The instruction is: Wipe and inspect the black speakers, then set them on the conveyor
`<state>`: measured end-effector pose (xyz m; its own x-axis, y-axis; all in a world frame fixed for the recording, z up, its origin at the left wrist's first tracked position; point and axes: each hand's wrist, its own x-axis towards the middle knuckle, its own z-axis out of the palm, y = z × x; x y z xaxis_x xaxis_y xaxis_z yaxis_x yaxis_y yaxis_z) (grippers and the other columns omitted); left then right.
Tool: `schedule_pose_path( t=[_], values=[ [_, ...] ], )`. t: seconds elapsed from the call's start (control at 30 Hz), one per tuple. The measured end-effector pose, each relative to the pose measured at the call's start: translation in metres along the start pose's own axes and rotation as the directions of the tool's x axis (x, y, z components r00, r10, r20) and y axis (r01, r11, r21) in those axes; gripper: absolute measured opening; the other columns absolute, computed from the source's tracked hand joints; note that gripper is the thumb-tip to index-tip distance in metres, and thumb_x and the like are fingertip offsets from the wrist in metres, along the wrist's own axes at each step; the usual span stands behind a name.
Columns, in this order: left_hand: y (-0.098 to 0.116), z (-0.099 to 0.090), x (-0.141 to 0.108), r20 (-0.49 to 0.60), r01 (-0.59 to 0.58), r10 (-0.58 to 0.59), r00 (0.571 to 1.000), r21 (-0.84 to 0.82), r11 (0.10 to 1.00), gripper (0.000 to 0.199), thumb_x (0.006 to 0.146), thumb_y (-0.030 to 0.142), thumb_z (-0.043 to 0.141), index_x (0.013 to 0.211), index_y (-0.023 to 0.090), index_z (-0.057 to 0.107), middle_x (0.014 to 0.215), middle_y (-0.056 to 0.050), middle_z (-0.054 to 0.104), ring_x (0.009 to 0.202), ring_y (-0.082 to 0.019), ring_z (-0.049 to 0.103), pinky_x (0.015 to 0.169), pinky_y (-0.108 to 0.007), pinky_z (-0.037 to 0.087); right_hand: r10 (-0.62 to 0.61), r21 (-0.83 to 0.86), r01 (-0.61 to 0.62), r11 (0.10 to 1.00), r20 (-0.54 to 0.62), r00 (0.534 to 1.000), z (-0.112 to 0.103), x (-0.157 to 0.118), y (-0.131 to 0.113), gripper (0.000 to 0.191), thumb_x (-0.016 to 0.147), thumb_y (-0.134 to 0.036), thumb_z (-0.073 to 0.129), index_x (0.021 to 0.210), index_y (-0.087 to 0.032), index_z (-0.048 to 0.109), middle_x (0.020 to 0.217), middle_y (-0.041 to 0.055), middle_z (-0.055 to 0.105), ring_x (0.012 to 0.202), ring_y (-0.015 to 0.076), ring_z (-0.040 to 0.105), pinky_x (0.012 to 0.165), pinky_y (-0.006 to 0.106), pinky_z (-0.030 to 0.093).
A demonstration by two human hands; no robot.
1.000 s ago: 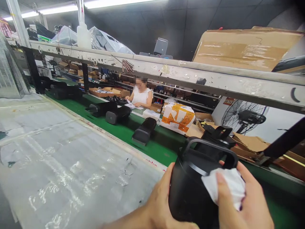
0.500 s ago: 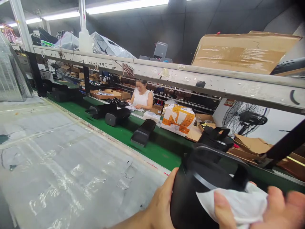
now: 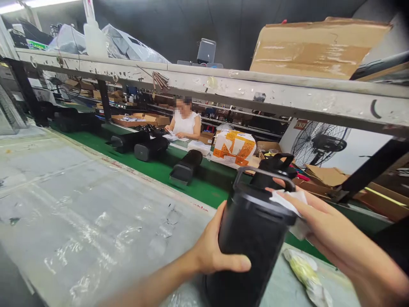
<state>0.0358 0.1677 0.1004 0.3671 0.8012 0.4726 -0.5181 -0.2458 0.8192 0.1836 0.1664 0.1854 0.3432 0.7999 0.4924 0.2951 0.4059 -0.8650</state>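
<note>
A tall black box-shaped unit (image 3: 252, 234) with rounded corners and a handle loop on its top stands tilted in front of me. My left hand (image 3: 212, 249) is closed around its left side, the thumb lying across the near face. A white cloth (image 3: 298, 230), perhaps a tissue, is pinched in my right hand (image 3: 315, 213), which presses it to the unit's top right edge by the handle. Part of the right fingers is hidden behind the handle and cloth. Below the right forearm lies a crumpled yellow-and-white wrapper or rag (image 3: 303, 270).
Several similar black units (image 3: 187, 166) lie along the green conveyor belt (image 3: 153, 174). A plastic-covered table (image 3: 96, 221) spreads at left. Across the belt sit a person (image 3: 185, 123) and an orange-taped white box (image 3: 234, 147). A shelf rail (image 3: 204, 79) crosses overhead; a fan (image 3: 322, 143) stands right.
My right hand has moved up and inward, bringing the cloth from the unit's side to its top edge. The unit has turned and now stands more upright, with the left hand still around it.
</note>
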Motion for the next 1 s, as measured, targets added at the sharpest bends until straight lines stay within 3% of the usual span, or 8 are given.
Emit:
schedule_pose_path(
  t=[0.27,0.5,0.6,0.7,0.8,0.87,0.93,1.0],
  values=[
    [-0.007,-0.021,0.012,-0.377,0.093,-0.152,0.913,-0.17,0.981,0.071,0.063,0.034,0.077,0.125,0.015,0.048,0.126,-0.011,0.058,0.121,-0.032,0.052,0.105,-0.044,0.039,0.226,0.039,-0.244,0.969,0.262,0.938,0.033,-0.044,0.047,0.09,0.084,-0.073,0.044,0.152,-0.024,0.012,0.156,0.0044,0.016,0.143,0.0222,0.017,0.118,0.044,0.009],
    [-0.01,-0.038,0.016,-0.544,0.125,-0.189,0.818,-0.152,0.98,0.06,0.07,0.039,0.074,0.119,0.014,0.05,0.122,-0.014,0.059,0.114,-0.032,0.056,0.097,-0.045,0.045,0.296,-0.148,-0.258,0.955,0.396,0.869,0.032,-0.076,0.065,0.075,0.092,-0.064,0.037,0.152,-0.028,0.011,0.157,0.0019,0.016,0.143,0.024,0.014,0.117,0.051,0.008],
    [-0.006,-0.04,0.017,-0.592,0.138,-0.169,0.788,-0.097,0.986,0.058,0.068,0.038,0.078,0.116,0.016,0.053,0.119,-0.012,0.061,0.111,-0.031,0.057,0.099,-0.045,0.043,-0.033,-0.345,0.164,0.924,0.355,0.934,0.033,-0.095,0.078,0.058,0.099,-0.044,0.031,0.151,-0.038,0.007,0.157,-0.0021,0.01,0.144,0.0289,0.012,0.112,0.061,0.017],
    [-0.005,-0.043,0.016,-0.621,0.147,-0.147,0.77,-0.052,0.988,0.06,0.065,0.038,0.081,0.115,0.018,0.054,0.117,-0.01,0.061,0.111,-0.031,0.056,0.101,-0.046,0.041,-0.449,-0.485,0.697,0.528,0.537,0.714,0.04,-0.115,0.086,0.069,0.093,-0.022,0.035,0.152,-0.033,0.002,0.158,0.0022,0.0,0.144,0.0342,0.002,0.108,0.067,0.013],
    [-0.006,-0.043,0.015,-0.621,0.164,-0.127,0.773,0.001,0.987,0.06,0.065,0.042,0.082,0.113,0.019,0.055,0.116,-0.009,0.062,0.109,-0.03,0.057,0.099,-0.046,0.043,-0.523,-0.461,0.824,0.329,0.638,0.565,0.041,-0.121,0.084,0.073,0.088,-0.015,0.037,0.153,-0.023,0.004,0.158,0.009,0.001,0.143,0.036,0.003,0.109,0.065,0.01],
    [-0.005,-0.043,0.014,-0.613,0.169,-0.112,0.782,0.036,0.985,0.06,0.065,0.043,0.082,0.113,0.021,0.054,0.116,-0.009,0.062,0.109,-0.03,0.058,0.098,-0.046,0.044,-0.419,-0.478,0.66,0.579,0.52,0.744,0.035,-0.115,0.08,0.064,0.096,-0.023,0.031,0.152,-0.033,0.002,0.158,-0.0002,-0.001,0.144,0.0326,0.003,0.11,0.064,0.012],
    [-0.003,-0.043,0.014,-0.61,0.18,-0.119,0.784,0.04,0.983,0.059,0.066,0.044,0.082,0.113,0.021,0.053,0.117,-0.009,0.062,0.11,-0.03,0.058,0.097,-0.046,0.045,-0.009,-0.409,0.146,0.901,0.318,0.948,0.027,-0.106,0.077,0.056,0.1,-0.042,0.028,0.15,-0.043,0.005,0.157,-0.0075,0.008,0.144,0.0286,0.011,0.113,0.061,0.013],
    [-0.002,-0.044,0.014,-0.613,0.207,-0.155,0.775,0.015,0.978,0.059,0.067,0.044,0.081,0.113,0.021,0.053,0.118,-0.009,0.061,0.109,-0.03,0.059,0.098,-0.046,0.044,0.475,-0.261,-0.417,0.871,0.222,0.851,0.019,-0.097,0.076,0.062,0.093,-0.064,0.033,0.149,-0.042,0.018,0.153,-0.008,0.025,0.142,0.0267,0.021,0.116,0.055,0.012]
  ],
)
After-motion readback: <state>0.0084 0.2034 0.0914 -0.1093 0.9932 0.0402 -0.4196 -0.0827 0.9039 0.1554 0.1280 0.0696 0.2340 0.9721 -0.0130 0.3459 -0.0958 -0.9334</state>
